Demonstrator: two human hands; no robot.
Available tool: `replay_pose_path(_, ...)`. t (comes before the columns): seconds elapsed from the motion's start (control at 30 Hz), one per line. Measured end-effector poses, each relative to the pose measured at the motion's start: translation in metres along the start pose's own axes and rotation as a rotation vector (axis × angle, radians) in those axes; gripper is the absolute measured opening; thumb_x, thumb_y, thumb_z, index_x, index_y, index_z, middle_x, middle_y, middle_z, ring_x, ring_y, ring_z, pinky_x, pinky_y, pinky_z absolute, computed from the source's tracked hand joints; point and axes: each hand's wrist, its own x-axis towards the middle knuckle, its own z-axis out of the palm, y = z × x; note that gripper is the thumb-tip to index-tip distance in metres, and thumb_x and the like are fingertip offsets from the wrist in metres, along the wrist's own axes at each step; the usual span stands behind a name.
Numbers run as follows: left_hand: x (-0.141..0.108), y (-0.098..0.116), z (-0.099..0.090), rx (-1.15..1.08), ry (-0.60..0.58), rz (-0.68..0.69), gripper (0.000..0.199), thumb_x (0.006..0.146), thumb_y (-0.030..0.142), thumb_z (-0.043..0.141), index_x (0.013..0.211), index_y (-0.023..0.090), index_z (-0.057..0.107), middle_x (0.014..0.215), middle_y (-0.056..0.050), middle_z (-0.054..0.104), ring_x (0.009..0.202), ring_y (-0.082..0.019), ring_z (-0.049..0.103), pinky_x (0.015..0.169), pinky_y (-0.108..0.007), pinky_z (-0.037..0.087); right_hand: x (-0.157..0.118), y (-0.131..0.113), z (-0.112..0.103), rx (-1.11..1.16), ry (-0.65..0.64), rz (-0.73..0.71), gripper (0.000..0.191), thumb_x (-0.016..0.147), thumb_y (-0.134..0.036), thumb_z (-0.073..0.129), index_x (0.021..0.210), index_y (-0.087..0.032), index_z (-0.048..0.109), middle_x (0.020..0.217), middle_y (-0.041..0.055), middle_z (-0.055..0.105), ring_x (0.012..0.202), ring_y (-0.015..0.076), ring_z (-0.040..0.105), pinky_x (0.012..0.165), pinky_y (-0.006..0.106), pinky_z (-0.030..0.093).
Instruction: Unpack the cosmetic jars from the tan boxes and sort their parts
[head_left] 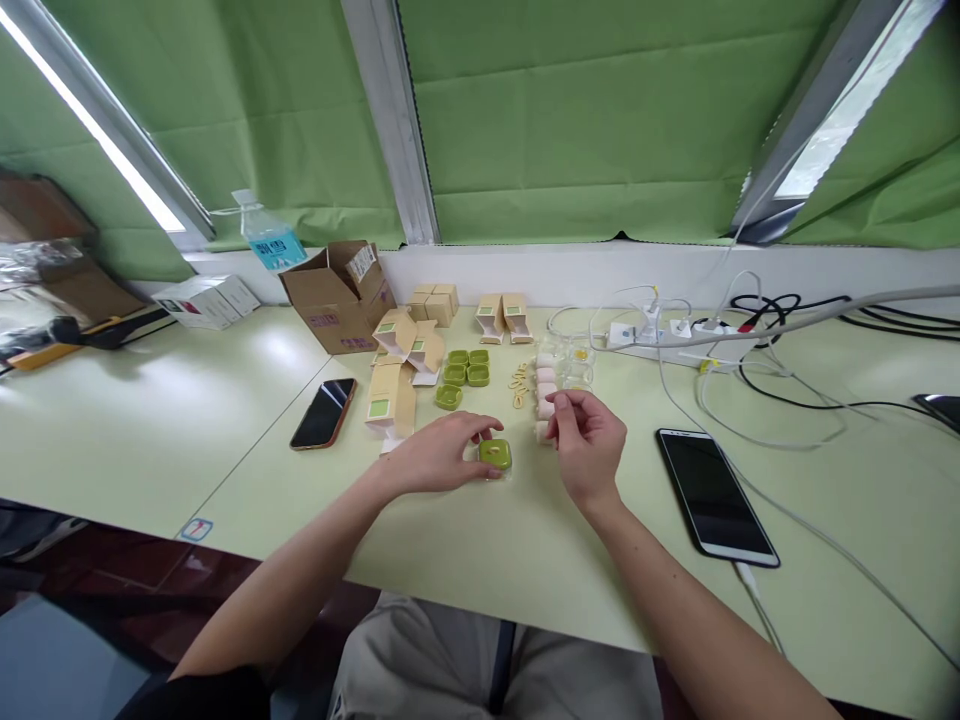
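Observation:
My left hand [441, 455] rests on the table with thumb and fingers closed about the left side of a small green square case [495, 453]. A clear film shows under the case's lower edge. My right hand [589, 440] is pinched, thumb against fingers, at a row of pale pink cylinders [545, 376]; what it holds, if anything, I cannot make out. Behind my left hand sit several more green cases [466, 367], one nearer case [448, 397] standing apart. Small yellow loops [519, 385] lie between them and the cylinders. Clear round containers [578, 374] stand behind my right hand.
Opened cream boxes [391, 398] stand left of the cases, with a brown carton [345, 300] behind. One phone [323, 414] lies at left, another [718, 495] at right on a cable. A power strip [682, 343] and tangled cords [780, 310] run along the back right.

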Motion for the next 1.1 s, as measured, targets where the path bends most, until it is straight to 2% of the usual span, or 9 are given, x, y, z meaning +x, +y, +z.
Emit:
replay_pose_path(0.13, 0.002, -0.002, 0.015, 0.026, 0.043, 0.075, 0.062, 0.087, 0.046, 0.086, 0.142, 0.023, 0.071, 0.134, -0.012, 0.075, 0.129, -0.034, 0.067, 0.109, -0.045, 0.051, -0.004, 0.005, 0.001, -0.174, -0.159, -0.104, 0.023, 0.098, -0.042, 0.066, 0.095, -0.02, 0.073, 0.066, -0.0012, 0.067, 0.057, 0.0142, 0.06, 0.057, 0.027, 0.049)
replay_pose_path(0.27, 0.004, -0.008, 0.026, -0.115, 0.116, 0.125, 0.043, 0.088, 0.04, 0.086, 0.126, 0.023, 0.078, 0.119, -0.009, 0.078, 0.109, -0.028, 0.071, 0.094, -0.038, 0.055, -0.011, 0.003, 0.002, -0.329, -0.247, -0.264, 0.016, 0.098, -0.029, 0.06, 0.106, -0.022, 0.072, 0.082, 0.0011, 0.073, 0.058, 0.013, 0.06, 0.056, 0.027, 0.049)
replay_pose_path(0.4, 0.012, -0.014, 0.037, -0.591, 0.323, -0.026, 0.047, 0.089, 0.049, 0.084, 0.124, 0.018, 0.079, 0.116, -0.011, 0.079, 0.093, -0.023, 0.073, 0.082, -0.033, 0.058, -0.015, 0.002, 0.001, -0.433, -0.271, -0.497, 0.027, 0.098, -0.024, 0.059, 0.124, -0.021, 0.066, 0.111, 0.0091, 0.077, 0.077, 0.0183, 0.07, 0.066, 0.032, 0.058)
replay_pose_path(0.53, 0.019, -0.013, 0.046, -1.04, 0.41, -0.05, 0.052, 0.086, 0.061, 0.086, 0.11, 0.015, 0.081, 0.105, -0.011, 0.079, 0.094, -0.022, 0.072, 0.081, -0.031, 0.059, -0.02, 0.008, 0.005, -0.635, -0.346, -0.661, 0.051, 0.098, -0.037, 0.072, 0.143, -0.018, 0.058, 0.136, 0.0174, 0.074, 0.117, 0.0327, 0.074, 0.087, 0.044, 0.066)
replay_pose_path(0.6, 0.019, -0.01, 0.049, -1.158, 0.409, -0.041, 0.05, 0.084, 0.06, 0.088, 0.104, 0.014, 0.081, 0.098, -0.009, 0.078, 0.091, -0.02, 0.07, 0.08, -0.029, 0.058, -0.022, 0.013, 0.009, -0.717, -0.364, -0.686, 0.056, 0.099, -0.04, 0.073, 0.148, -0.017, 0.055, 0.138, 0.0184, 0.074, 0.125, 0.0355, 0.072, 0.09, 0.046, 0.067)
replay_pose_path(0.67, 0.017, -0.006, 0.051, -1.256, 0.381, -0.035, 0.05, 0.085, 0.06, 0.088, 0.099, 0.013, 0.081, 0.091, -0.008, 0.075, 0.086, -0.018, 0.068, 0.078, -0.028, 0.057, -0.023, 0.016, 0.012, -0.75, -0.356, -0.689, 0.052, 0.103, -0.038, 0.069, 0.149, -0.017, 0.054, 0.136, 0.018, 0.074, 0.124, 0.0346, 0.073, 0.091, 0.047, 0.067)
replay_pose_path(0.77, 0.016, -0.002, 0.052, -1.386, 0.35, -0.017, 0.052, 0.089, 0.064, 0.082, 0.099, 0.013, 0.082, 0.094, -0.01, 0.076, 0.088, -0.019, 0.067, 0.076, -0.028, 0.058, -0.023, 0.018, 0.013, -0.742, -0.347, -0.694, 0.048, 0.106, -0.033, 0.063, 0.15, -0.017, 0.053, 0.135, 0.0176, 0.075, 0.124, 0.0333, 0.072, 0.095, 0.047, 0.067)
replay_pose_path(0.93, 0.016, -0.003, 0.05, -1.363, 0.363, -0.058, 0.054, 0.085, 0.061, 0.087, 0.109, 0.013, 0.085, 0.1, -0.012, 0.079, 0.093, -0.022, 0.07, 0.081, -0.031, 0.061, -0.022, 0.015, 0.012, -0.718, -0.384, -0.688, 0.05, 0.102, -0.024, 0.061, 0.151, -0.018, 0.053, 0.135, 0.0184, 0.073, 0.127, 0.0345, 0.07, 0.1, 0.05, 0.066)
replay_pose_path(1.1, 0.018, -0.002, 0.055, -1.36, 0.423, -0.083, 0.055, 0.084, 0.062, 0.087, 0.113, 0.015, 0.085, 0.107, -0.013, 0.08, 0.098, -0.024, 0.073, 0.08, -0.031, 0.062, -0.021, 0.01, 0.014, -0.699, -0.357, -0.714, 0.05, 0.096, -0.021, 0.065, 0.145, -0.016, 0.056, 0.129, 0.0176, 0.075, 0.117, 0.0351, 0.07, 0.097, 0.051, 0.065)
